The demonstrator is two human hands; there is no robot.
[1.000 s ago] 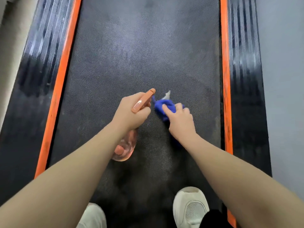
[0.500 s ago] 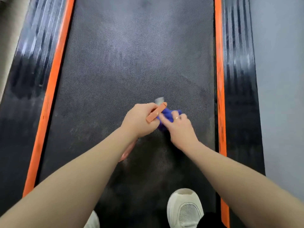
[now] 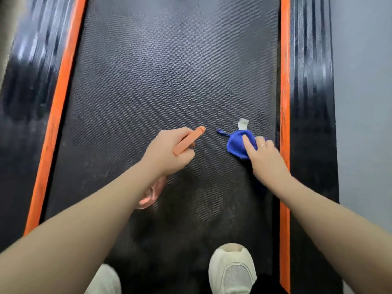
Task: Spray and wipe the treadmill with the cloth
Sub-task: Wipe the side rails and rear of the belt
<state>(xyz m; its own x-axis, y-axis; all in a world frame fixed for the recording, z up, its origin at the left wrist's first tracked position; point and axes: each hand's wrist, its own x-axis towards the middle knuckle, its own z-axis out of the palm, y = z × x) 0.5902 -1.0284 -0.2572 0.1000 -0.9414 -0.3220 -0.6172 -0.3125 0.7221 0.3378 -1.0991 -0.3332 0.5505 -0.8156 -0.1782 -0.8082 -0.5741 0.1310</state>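
Note:
The black treadmill belt [image 3: 169, 71] fills the view, edged by orange strips. My left hand [image 3: 169, 151] is closed around an orange spray bottle [image 3: 188, 141]; its nozzle points forward and its clear pink body [image 3: 151, 194] shows under my wrist. To the right, my right hand [image 3: 267, 160] presses a bunched blue cloth [image 3: 237, 143] flat on the belt close to the right orange strip [image 3: 285, 81]. A white tag [image 3: 242, 124] sticks out of the cloth's far side.
Glossy black side rails [image 3: 309, 81] run along both sides, with the left orange strip [image 3: 61, 98] inside the left rail. A grey floor [image 3: 364, 102] lies to the right. My white shoes [image 3: 232, 270] stand on the belt at the bottom.
My right hand has slid the blue cloth to the right, away from the bottle and toward the right orange strip. My left hand holds the bottle in about the same place.

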